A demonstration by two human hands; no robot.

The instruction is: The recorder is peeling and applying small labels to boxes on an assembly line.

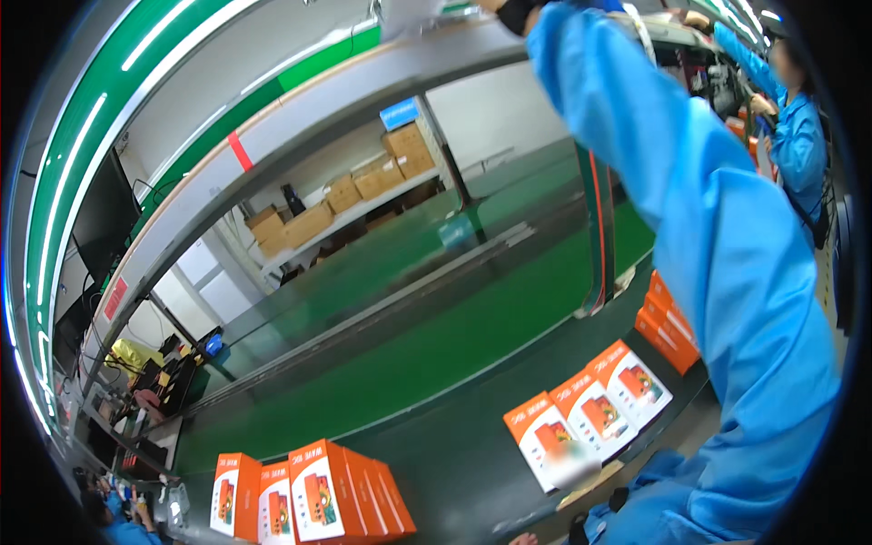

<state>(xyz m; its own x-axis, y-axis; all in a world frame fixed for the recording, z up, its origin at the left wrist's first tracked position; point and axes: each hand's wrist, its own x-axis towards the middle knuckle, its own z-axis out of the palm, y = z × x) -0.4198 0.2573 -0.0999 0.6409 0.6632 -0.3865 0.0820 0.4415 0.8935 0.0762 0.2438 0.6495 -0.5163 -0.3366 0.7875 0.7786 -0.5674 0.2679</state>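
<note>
My right arm, in a blue sleeve with a dark cuff, reaches up across the right side to the overhead shelf. At the top edge my right hand (493, 4) is mostly cut off, so its fingers cannot be made out. A pale object (420, 16) lies near it on the shelf. At the bottom edge only a sliver of my left hand (524, 540) shows, beside a dark cuff. Above it, three orange and white phone boxes (595, 413) lie in a slanted row, overlapping. More orange boxes (670, 322) stand partly behind my right sleeve.
Several orange and white boxes (318, 495) stand grouped at the lower left of the dark green bench (454, 477). A green conveyor belt (436, 331) runs beyond it, with metal posts. Cardboard cartons (377, 177) fill a back shelf. A co-worker in blue (799, 150) stands at right.
</note>
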